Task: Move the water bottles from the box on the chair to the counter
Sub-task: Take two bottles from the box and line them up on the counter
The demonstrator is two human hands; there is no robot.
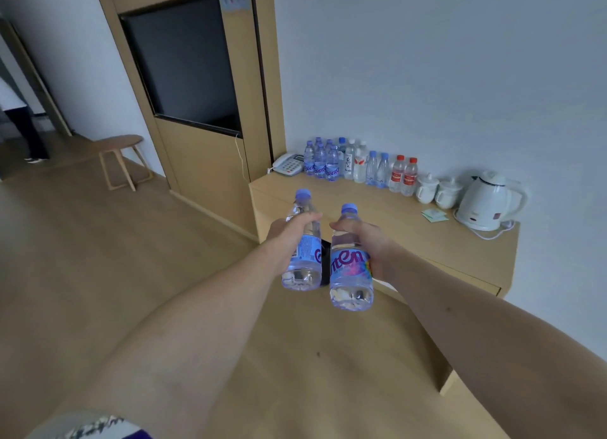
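My left hand [289, 233] grips a clear water bottle [303, 264] with a blue cap and blue label, held out in front of me. My right hand [369, 241] grips a second bottle of the same kind [349, 274] beside it. Both bottles hang in the air over the floor, short of the wooden counter [410, 231]. Against the wall at the back of the counter stands a row of several water bottles [331, 162], some blue-capped, two red-capped [404, 175]. The box and the chair are out of view.
On the counter stand a white telephone [289, 164], two white lidded cups [437, 190], a white kettle [486, 202] and small green packets [433, 215]. A wooden wall unit with a dark screen [184, 64] rises at the left. A low wooden stool [120, 156] stands on the floor; a person's legs [31, 133] at far left.
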